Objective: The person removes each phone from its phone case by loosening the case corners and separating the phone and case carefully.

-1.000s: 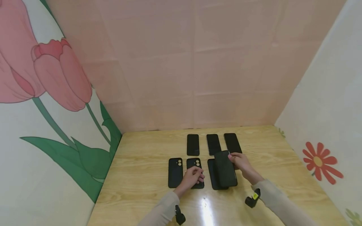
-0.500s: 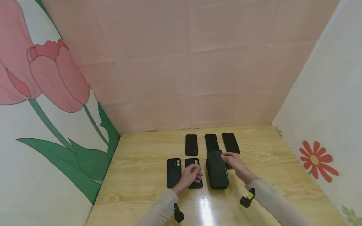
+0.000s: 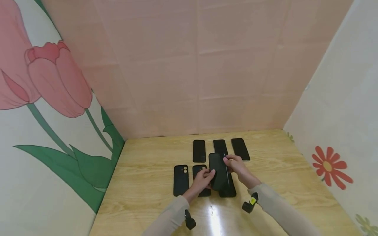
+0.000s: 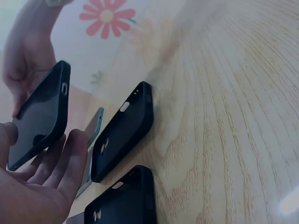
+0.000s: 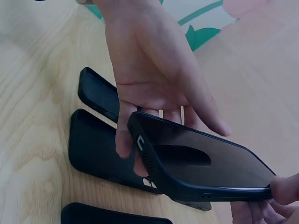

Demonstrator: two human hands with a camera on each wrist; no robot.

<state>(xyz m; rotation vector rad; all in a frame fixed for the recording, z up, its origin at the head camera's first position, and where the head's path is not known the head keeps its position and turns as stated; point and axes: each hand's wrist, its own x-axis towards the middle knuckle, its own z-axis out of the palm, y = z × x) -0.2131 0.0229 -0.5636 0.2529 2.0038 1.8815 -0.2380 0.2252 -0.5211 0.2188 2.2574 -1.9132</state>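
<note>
A phone in a black case [image 3: 219, 173] is held tilted above the table between both hands. My left hand [image 3: 202, 180] has its thumb [image 4: 8, 133] at the near edge of the screen, with the fingers curled beneath. Opposite, my right hand [image 3: 237, 167] pinches the far corner, its thumb [image 5: 285, 189] on the edge. The right wrist view shows the glossy screen framed by the case rim, with the port cutout at one end. Below lies an empty black case [image 3: 231, 192], partly hidden by the held phone. Another case [image 3: 206, 192] lies under my left hand.
A third black case [image 3: 181, 180] lies at the left of the front row. Behind are three dark phones: left [image 3: 199, 151], middle [image 3: 220, 145] and right [image 3: 240, 148]. A pink-covered wall [image 3: 195, 82] rises at the table's [image 3: 147, 170] back edge.
My right hand has brought the phone leftward from above the right-hand case and tilted it. My left hand, earlier holding nothing above the middle case, now holds the phone's left edge.
</note>
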